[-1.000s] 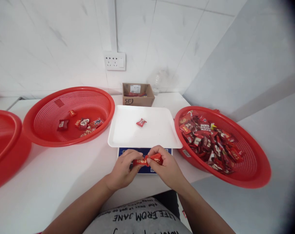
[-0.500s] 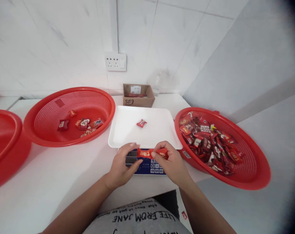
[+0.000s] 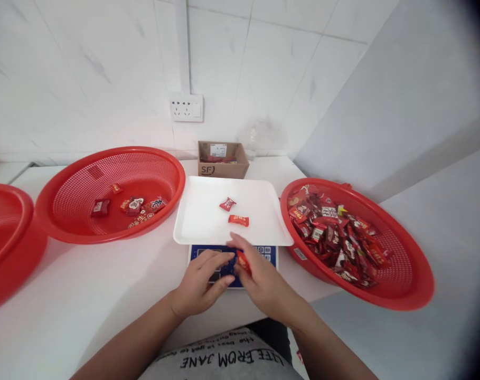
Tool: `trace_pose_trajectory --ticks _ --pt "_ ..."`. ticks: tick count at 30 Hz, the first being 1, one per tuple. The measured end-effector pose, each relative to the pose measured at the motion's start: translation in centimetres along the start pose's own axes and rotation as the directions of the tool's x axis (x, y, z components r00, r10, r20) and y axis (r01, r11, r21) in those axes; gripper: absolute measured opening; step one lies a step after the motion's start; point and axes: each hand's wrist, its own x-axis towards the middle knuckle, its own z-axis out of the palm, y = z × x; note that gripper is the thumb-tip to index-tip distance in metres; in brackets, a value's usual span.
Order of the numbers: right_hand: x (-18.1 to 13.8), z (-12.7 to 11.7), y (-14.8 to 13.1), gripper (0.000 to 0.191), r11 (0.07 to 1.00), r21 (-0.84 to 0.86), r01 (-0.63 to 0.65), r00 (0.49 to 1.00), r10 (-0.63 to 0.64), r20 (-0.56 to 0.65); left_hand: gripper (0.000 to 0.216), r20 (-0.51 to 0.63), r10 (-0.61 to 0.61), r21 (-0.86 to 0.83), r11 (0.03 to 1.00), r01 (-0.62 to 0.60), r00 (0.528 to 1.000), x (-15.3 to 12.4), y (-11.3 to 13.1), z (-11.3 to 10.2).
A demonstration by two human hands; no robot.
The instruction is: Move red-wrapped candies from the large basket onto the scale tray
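Note:
My right hand (image 3: 259,277) holds a red wrapped candy (image 3: 243,260) between thumb and fingers, just in front of the white tray (image 3: 200,232). My left hand (image 3: 202,277) hovers beside it over the blue scale (image 3: 269,253), fingers loosely spread and holding nothing. Two red candies lie on the tray, one (image 3: 227,203) near the middle and another (image 3: 238,220) closer to me.
A red mesh basket (image 3: 402,295) full of several wrapped candies sits at the right. Another red basket (image 3: 65,211) with a few candies sits at the left, and a third (image 3: 10,237) at the far left edge. A cardboard box (image 3: 223,160) stands behind the tray under a wall socket (image 3: 186,107).
Both hands held joined candies together; now one candy lies on the tray, my left hand has let go, and my right hand keeps one.

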Motion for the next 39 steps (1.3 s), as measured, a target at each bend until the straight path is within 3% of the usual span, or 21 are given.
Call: trace_pose_trajectory --ticks 2,4,10,15,20,22,24,25,31,39 --pt "-0.3 0.4 -0.4 0.064 0.999 0.037 0.03 0.983 -0.037 0.182 0.021 0.045 -0.009 -0.029 1.0 0.01 0.999 0.0 0.2 0.2" --pt "-0.4 0.6 -0.8 0.071 0.997 0.071 0.008 0.966 -0.026 0.259 0.013 0.063 -0.043 -0.047 0.998 0.046 0.997 0.1 0.3 0.3" --pt "-0.4 0.7 -0.8 0.076 0.99 0.137 -0.021 0.981 -0.006 0.193 0.019 0.101 -0.149 -0.096 0.983 0.159 0.984 0.3 0.4 0.0" --pt "-0.7 1.1 -0.2 0.08 0.991 0.128 -0.033 0.989 0.014 0.149 0.006 0.184 -0.244 -0.256 0.923 0.286 0.952 0.4 0.5 -0.2" --pt "-0.7 0.6 -0.9 0.075 0.954 0.219 -0.205 0.977 0.187 0.1 0.017 0.206 -0.449 -0.567 0.669 0.48 0.869 0.3 0.5 0.0" --pt "-0.6 0.3 -1.3 0.05 0.949 0.222 -0.225 0.974 0.214 0.073 0.021 0.179 -0.486 -0.624 0.616 0.481 0.855 0.3 0.4 0.1" --pt "-0.4 0.1 -1.5 0.026 0.959 0.195 -0.206 0.979 0.199 0.053 0.021 0.154 -0.498 -0.641 0.607 0.47 0.853 0.3 0.3 0.1" --pt "-0.4 0.0 -1.5 0.025 0.961 0.19 -0.199 0.98 0.194 0.048 0.02 0.149 -0.502 -0.646 0.603 0.468 0.852 0.2 0.3 0.1" --pt "-0.2 0.0 -1.3 0.029 0.896 0.353 -0.27 0.963 0.259 0.079 0.03 0.211 -0.471 -0.615 0.617 0.491 0.857 0.0 0.3 -0.1" --pt "-0.1 -0.2 -1.2 0.039 0.81 0.49 -0.322 0.947 0.275 0.166 0.026 0.276 -0.423 -0.591 0.633 0.5 0.863 -0.2 0.2 -0.1"
